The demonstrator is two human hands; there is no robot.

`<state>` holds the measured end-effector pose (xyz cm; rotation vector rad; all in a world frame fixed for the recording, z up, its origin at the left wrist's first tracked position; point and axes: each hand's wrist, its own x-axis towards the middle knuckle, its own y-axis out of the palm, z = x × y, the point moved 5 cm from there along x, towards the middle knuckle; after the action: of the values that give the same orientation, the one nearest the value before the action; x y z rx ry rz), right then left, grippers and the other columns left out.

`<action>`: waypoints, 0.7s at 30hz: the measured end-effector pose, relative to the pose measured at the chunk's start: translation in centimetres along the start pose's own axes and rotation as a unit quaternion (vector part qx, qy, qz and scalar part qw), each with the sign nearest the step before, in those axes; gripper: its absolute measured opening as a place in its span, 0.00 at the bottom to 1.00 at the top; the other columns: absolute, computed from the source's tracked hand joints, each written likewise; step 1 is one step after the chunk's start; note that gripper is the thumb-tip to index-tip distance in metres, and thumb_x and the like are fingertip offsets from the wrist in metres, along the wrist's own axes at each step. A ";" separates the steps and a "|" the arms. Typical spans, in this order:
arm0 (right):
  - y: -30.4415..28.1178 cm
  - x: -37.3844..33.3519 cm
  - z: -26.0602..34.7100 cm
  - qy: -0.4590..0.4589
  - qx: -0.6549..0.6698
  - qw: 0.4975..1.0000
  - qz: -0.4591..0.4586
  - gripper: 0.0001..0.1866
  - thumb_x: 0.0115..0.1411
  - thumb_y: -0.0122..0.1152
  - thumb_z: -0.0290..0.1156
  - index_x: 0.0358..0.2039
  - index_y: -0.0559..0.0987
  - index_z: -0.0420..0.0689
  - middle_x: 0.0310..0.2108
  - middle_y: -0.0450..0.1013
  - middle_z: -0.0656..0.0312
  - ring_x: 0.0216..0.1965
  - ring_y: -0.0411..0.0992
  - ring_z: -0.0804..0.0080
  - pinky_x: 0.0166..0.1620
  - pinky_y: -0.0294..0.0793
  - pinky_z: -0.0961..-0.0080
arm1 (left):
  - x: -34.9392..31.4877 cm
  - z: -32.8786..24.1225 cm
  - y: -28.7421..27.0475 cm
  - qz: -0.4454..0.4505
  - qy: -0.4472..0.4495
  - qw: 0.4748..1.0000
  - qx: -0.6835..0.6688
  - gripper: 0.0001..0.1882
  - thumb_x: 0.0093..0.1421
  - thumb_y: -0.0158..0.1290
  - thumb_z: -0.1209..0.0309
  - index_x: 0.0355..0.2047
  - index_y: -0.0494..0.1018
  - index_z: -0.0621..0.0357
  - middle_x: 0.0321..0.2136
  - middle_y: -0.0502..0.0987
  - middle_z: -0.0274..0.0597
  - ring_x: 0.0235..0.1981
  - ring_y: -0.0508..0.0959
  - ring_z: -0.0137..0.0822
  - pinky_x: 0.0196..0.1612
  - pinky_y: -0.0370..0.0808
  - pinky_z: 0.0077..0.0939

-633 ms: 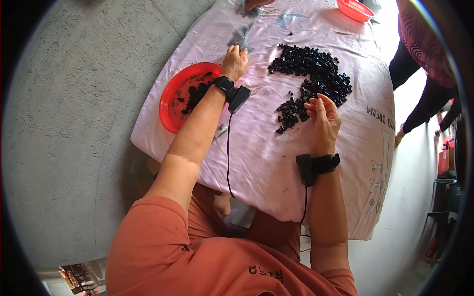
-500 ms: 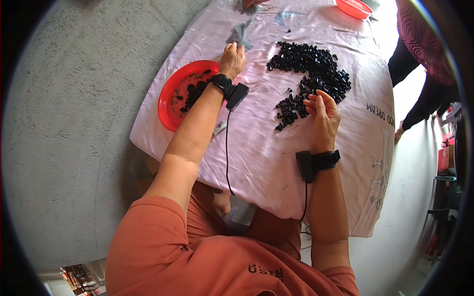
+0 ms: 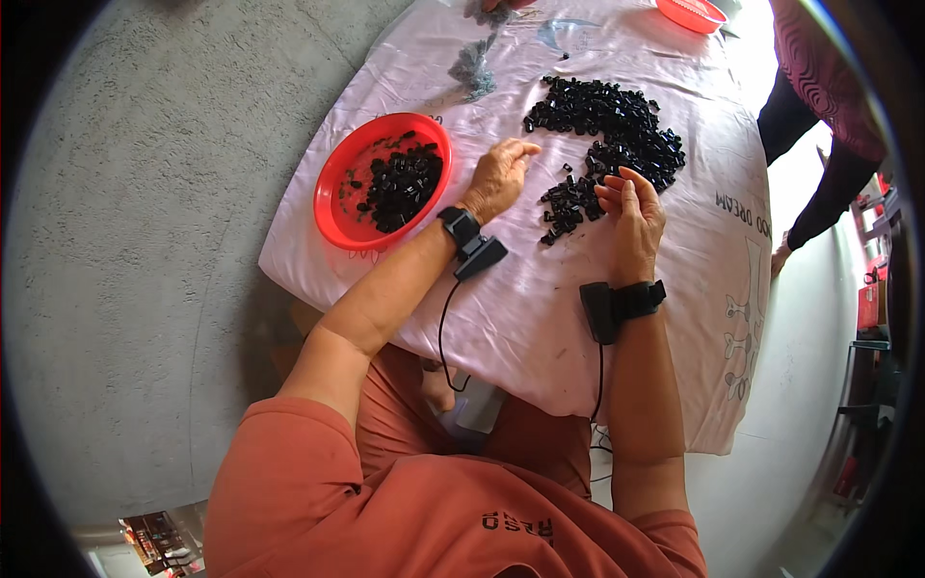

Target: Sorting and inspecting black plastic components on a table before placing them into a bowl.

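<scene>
A heap of small, shiny black pieces (image 3: 626,144) lies spread over the pink cloth in front of me. At its near right edge is my right hand (image 3: 638,226), thumb and fingers drawn together in a pinch; whatever is in it is too small to make out. My left hand (image 3: 496,180) hovers over the cloth between the heap and a red bowl (image 3: 325,207). Its fingers are bent and pressed together, and their inner side is hidden. In the bowl are more black pieces (image 3: 400,188) and some small dark scraps.
Greyish scraps (image 3: 472,69) lie at the far left of the cloth-covered table (image 3: 501,318), near another person's hand (image 3: 501,5). A second red container (image 3: 692,13) sits at the far right corner. Someone in dark trousers (image 3: 809,125) stands beyond the right edge.
My left hand has come nearer and to the right, from beside the grey scraps toward the black heap. The red bowl has shifted slightly right. My right hand has hardly moved.
</scene>
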<state>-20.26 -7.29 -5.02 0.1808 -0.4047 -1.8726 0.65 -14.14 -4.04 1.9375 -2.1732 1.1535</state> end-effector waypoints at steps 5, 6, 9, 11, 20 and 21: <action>0.0 0.2 -0.3 0.004 0.025 1.000 -0.003 0.12 0.69 0.44 0.28 0.47 0.73 0.38 0.38 0.76 0.56 0.35 0.77 0.72 0.37 0.77 0.81 | 0.7 -0.6 -0.2 -0.002 -0.040 0.991 -0.127 0.11 0.64 0.43 0.78 0.42 0.75 0.62 0.35 0.76 0.37 0.36 0.74 0.28 0.45 0.72 0.21; -0.3 0.0 -0.3 0.008 0.023 1.000 -0.010 0.12 0.69 0.44 0.28 0.47 0.73 0.38 0.37 0.76 0.56 0.35 0.77 0.72 0.37 0.77 0.81 | 1.2 -0.9 -0.9 -0.029 0.002 0.994 -0.102 0.11 0.65 0.43 0.77 0.42 0.75 0.63 0.34 0.75 0.36 0.36 0.74 0.26 0.45 0.71 0.20; 0.2 0.0 0.0 0.010 0.027 1.000 -0.010 0.12 0.69 0.43 0.28 0.47 0.73 0.38 0.37 0.75 0.55 0.34 0.77 0.72 0.37 0.77 0.80 | 0.8 0.7 -0.9 -0.033 -0.120 0.967 -0.220 0.12 0.67 0.40 0.75 0.43 0.74 0.63 0.35 0.74 0.34 0.37 0.72 0.24 0.47 0.70 0.20; 0.0 0.1 -0.2 0.010 0.020 1.000 -0.009 0.12 0.69 0.43 0.28 0.47 0.73 0.38 0.37 0.75 0.55 0.34 0.77 0.72 0.37 0.77 0.80 | -0.2 0.4 -0.1 -0.026 -0.118 0.972 -0.203 0.12 0.68 0.39 0.75 0.45 0.72 0.65 0.36 0.73 0.34 0.38 0.72 0.24 0.49 0.70 0.20; -0.2 0.2 -0.1 0.003 0.033 0.999 -0.020 0.12 0.69 0.44 0.28 0.46 0.74 0.38 0.37 0.75 0.56 0.34 0.77 0.72 0.37 0.77 0.80 | 3.0 0.0 -0.1 -0.026 -0.074 0.992 -0.102 0.14 0.66 0.42 0.72 0.47 0.72 0.62 0.40 0.74 0.35 0.41 0.71 0.28 0.47 0.68 0.23; -0.4 0.3 -0.2 0.008 0.031 0.999 -0.019 0.12 0.69 0.44 0.28 0.47 0.73 0.38 0.38 0.75 0.56 0.35 0.77 0.72 0.38 0.77 0.80 | 4.1 0.6 0.0 -0.038 -0.080 0.993 -0.083 0.14 0.66 0.42 0.72 0.47 0.72 0.62 0.40 0.74 0.36 0.40 0.71 0.27 0.47 0.68 0.22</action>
<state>-20.65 -7.50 -5.37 0.2460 -0.4525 -1.8960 0.01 -17.96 -2.58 2.0838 -2.1667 0.8034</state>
